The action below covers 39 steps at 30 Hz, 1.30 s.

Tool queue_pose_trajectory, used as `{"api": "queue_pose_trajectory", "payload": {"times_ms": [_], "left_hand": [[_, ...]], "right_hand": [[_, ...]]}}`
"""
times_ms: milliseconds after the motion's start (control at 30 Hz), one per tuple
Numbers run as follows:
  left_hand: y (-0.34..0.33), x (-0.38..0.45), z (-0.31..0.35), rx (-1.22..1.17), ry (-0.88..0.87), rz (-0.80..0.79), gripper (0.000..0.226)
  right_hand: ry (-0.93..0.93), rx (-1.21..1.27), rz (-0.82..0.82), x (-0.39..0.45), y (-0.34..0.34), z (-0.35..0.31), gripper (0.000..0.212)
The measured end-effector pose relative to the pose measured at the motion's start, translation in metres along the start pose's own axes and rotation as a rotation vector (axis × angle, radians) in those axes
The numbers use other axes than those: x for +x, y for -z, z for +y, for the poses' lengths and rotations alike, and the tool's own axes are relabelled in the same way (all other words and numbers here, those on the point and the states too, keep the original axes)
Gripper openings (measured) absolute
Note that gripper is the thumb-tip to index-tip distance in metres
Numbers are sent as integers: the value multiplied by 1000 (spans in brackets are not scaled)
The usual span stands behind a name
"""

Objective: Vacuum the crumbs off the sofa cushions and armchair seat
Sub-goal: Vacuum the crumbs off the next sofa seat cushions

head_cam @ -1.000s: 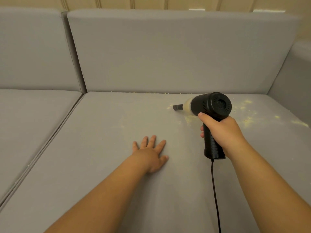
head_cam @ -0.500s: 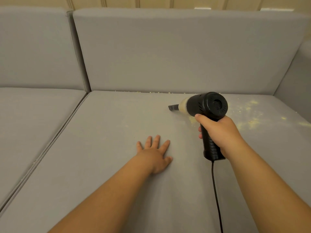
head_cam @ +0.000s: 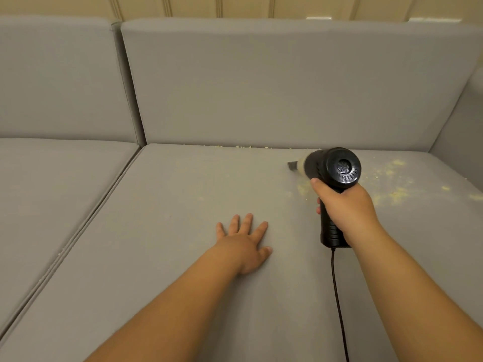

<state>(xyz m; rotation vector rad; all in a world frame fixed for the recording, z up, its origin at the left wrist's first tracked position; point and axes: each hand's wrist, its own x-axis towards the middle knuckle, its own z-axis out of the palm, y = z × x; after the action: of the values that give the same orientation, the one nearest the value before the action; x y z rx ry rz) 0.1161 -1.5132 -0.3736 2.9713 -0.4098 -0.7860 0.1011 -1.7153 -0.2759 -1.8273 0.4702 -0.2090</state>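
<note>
Since the earlier frame the handheld vacuum keeps its left-pointing aim, nozzle low over the seat cushion, and the right hand has barely shifted on the grip. Left hand stays pressed flat in much the same spot relative to the vacuum. The camera view has drifted, so the sofa's back cushion sits a little differently in frame.

Vacuum: black pistol-shaped body, round ribbed rear cap facing the camera, pale translucent section behind a dark narrow nozzle. Black cord hangs from the handle base toward the near edge of the cushion. Right-hand fingers wrap the handle, clenched around it, with the forefinger high near the body.

Left-hand fingers are spread straight, released, palm down on the cushion, left of and nearer than the vacuum.

Crumbs: yellowish scatter on the cushion to the right of the vacuum, some just below its body, and a thin line along the back seam to its left. A second seat cushion lies further left of the vacuum.
</note>
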Motion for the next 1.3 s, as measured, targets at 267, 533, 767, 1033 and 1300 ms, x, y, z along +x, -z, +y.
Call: {"api": "queue_pose_trajectory", "payload": {"times_ms": [267,533,767,1033,1300], "left_hand": [[-1,-2,-6,-19,-22,12,69],[-3,-10,4,-2,-26,11,72],[-3,-30,29,7,-100,3,69],[-16,-38,37,12,-139,-3,70],[-17,-40,37,-8,-133,-3,69]], "right_hand": [[-81,84,-134,0,-6,4,24],[-84,-47,-168,-49,34,-13,15],[-92,-126,-116,-89,78,-3,19],[-82,-131,52,-102,96,16,22],[-73,-83,-21,-89,82,16,21]]}}
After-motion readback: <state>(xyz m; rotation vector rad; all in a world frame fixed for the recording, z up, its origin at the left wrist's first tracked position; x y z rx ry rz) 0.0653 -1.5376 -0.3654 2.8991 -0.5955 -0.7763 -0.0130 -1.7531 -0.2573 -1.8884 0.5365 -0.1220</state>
